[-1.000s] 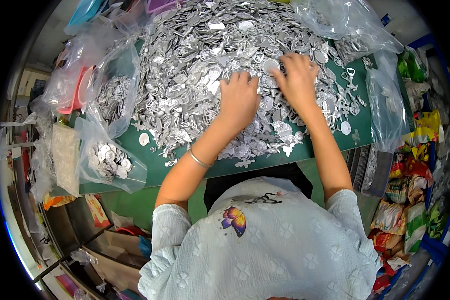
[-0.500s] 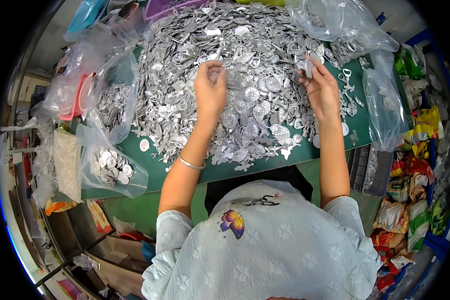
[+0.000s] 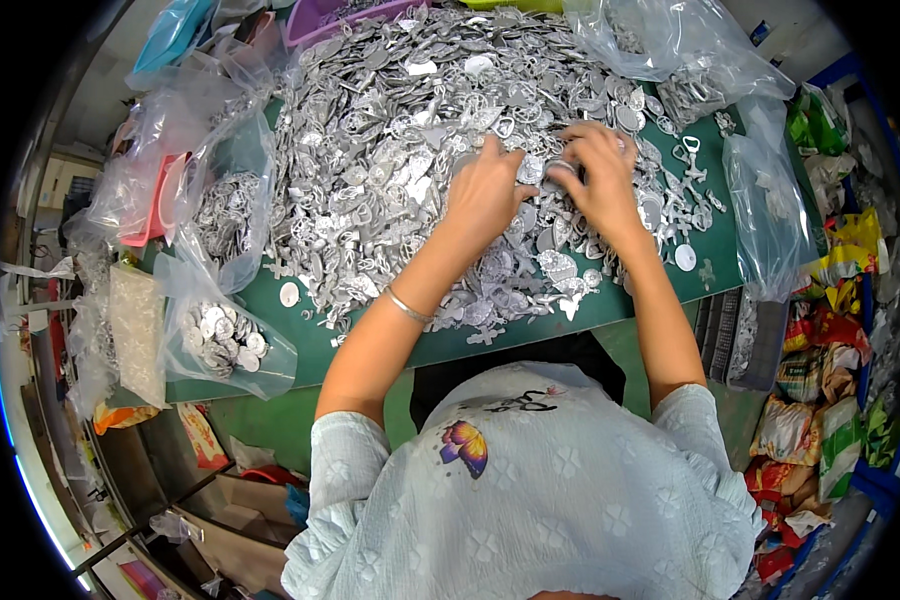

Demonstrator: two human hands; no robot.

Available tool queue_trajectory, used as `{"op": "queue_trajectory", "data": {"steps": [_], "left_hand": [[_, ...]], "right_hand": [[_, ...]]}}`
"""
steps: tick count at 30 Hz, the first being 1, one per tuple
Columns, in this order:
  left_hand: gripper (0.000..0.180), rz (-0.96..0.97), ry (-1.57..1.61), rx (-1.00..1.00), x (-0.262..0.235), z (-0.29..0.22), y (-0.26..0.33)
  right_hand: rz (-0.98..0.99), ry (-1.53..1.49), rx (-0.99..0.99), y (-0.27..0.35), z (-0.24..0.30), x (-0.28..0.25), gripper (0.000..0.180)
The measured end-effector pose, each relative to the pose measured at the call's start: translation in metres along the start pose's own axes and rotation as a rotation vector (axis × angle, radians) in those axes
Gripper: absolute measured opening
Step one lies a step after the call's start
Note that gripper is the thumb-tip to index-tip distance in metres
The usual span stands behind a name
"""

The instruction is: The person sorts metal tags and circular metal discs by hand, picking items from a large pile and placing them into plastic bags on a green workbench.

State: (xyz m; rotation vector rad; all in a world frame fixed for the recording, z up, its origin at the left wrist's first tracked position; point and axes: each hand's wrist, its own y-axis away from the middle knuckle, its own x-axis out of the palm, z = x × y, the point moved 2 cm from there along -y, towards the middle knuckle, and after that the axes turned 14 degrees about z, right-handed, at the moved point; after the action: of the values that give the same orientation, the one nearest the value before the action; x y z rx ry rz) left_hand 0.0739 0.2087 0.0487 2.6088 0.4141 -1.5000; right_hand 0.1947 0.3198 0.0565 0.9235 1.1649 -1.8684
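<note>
A person in a pale blue textured top is leaning over a green table point(image 3: 660, 300) that is carrying a wide heap of small silver metal pieces point(image 3: 370, 170), which is spreading from the far edge down almost to the near edge. The left hand point(image 3: 485, 195) is resting palm down on the heap near the middle of the table, its fingers lying together and curling onto the pieces beneath them. A thin silver bangle point(image 3: 407, 306) is sitting on that forearm. The right hand point(image 3: 598, 180) is lying just beside the left one, a little toward the right edge, with its fingertips bending inward and pinching at a small metal piece point(image 3: 562, 168) between the two hands; whether they are fully clamping it cannot be told. Near the left edge, an open clear plastic bag point(image 3: 220, 340) is holding round silver discs, and another clear bag point(image 3: 230, 200) behind it is holding more metal parts. At the far right corner a crumpled clear bag point(image 3: 670, 40) is lying over the heap. Loose flat pieces are lying scattered toward the right edge, well apart from the hands.
</note>
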Motion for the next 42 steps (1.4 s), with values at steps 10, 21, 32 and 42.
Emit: {"op": "queue_trajectory", "data": {"steps": [10, 21, 32, 42], "left_hand": [[0.022, 0.044, 1.279, -0.246, -0.011, 0.009, 0.010], [0.020, 0.229, 1.918, -0.630, 0.001, -0.021, 0.076], [0.032, 0.010, 2.485, -0.578, 0.026, -0.013, 0.100], [0.033, -0.044, 2.434, -0.508, 0.021, -0.026, 0.093]], "right_hand": [[0.026, -1.772, 0.552, 0.021, -0.009, -0.011, 0.019], [0.172, 0.315, 0.194, -0.013, 0.038, 0.035, 0.018], [0.230, -0.045, 0.259, -0.011, 0.041, 0.033, 0.018], [0.190, -0.448, -0.454, 0.028, 0.075, -0.003, 0.025]]}}
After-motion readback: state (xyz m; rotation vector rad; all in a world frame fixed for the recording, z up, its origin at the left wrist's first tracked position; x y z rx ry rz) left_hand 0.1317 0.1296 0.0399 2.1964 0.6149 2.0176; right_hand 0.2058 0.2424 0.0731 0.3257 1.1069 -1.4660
